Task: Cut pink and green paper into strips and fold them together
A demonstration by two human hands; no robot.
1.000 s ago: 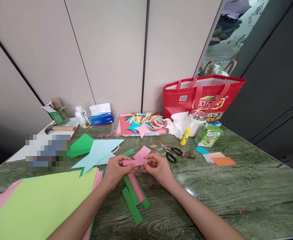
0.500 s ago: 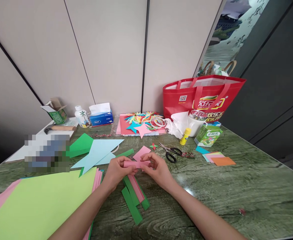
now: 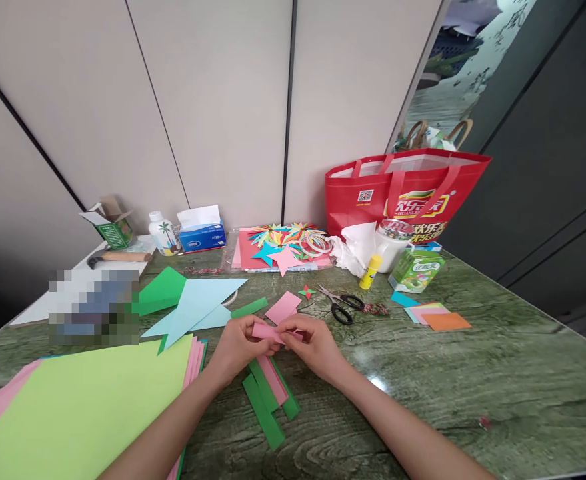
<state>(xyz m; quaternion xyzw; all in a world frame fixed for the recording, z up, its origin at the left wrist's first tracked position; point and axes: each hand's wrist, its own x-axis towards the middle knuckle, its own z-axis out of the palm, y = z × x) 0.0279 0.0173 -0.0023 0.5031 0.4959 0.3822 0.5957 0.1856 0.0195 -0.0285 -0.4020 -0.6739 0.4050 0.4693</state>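
A narrow folded pink paper strip [image 3: 267, 331] is pinched between both hands just above the green marble table [image 3: 473, 380]. My left hand [image 3: 236, 347] grips its left end with fingers closed. My right hand [image 3: 313, 345] pinches the right end. Below the hands lie several green and pink strips [image 3: 269, 393] fanned on the table. A loose pink square [image 3: 283, 308] lies just beyond the hands.
Large sheets [image 3: 73, 407] with a lime one on top sit at the left, a light blue cut-out [image 3: 197, 303] behind them. Scissors [image 3: 341, 307], a glue stick [image 3: 370, 273], a green carton [image 3: 417, 270], small squares [image 3: 437, 317] and a red bag [image 3: 405, 193] stand right; paper stars [image 3: 285, 243] at the back.
Both hands have come slightly nearer and lower with the pink strip. The strip has tilted, its right end now lower under the right fingers.
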